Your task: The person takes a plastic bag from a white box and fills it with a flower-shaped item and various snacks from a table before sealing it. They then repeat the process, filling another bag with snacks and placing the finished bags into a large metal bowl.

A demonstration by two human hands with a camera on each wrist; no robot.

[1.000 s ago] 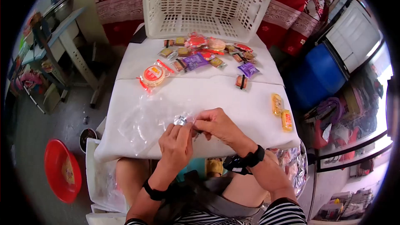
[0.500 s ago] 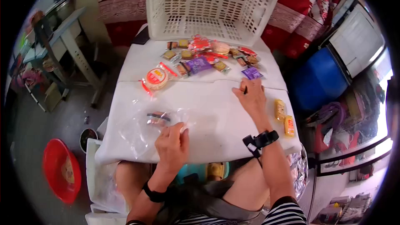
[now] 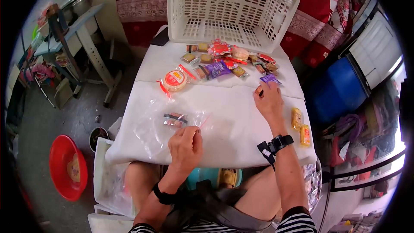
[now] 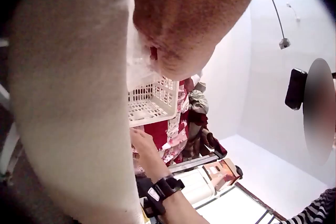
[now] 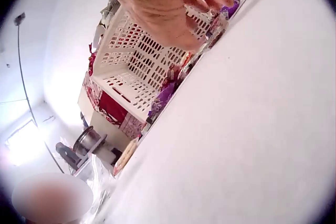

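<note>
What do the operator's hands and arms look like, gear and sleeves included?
Left hand and right hand: bare, no gloves. Plain-looking black band on the left wrist; black strap on the right, with a boxy black device bearing a small white label. Forearms uncovered below black-and-white horizontally striped fabric sleeves.

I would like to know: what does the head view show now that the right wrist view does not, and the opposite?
Only the head view shows the left hand, the red basin on the floor, the blue barrel and the two yellow packets.

Only the right wrist view shows the small dark fitting on a thin cord.

Both show the right hand, the white basket, purple packets and the white tabletop.
</note>
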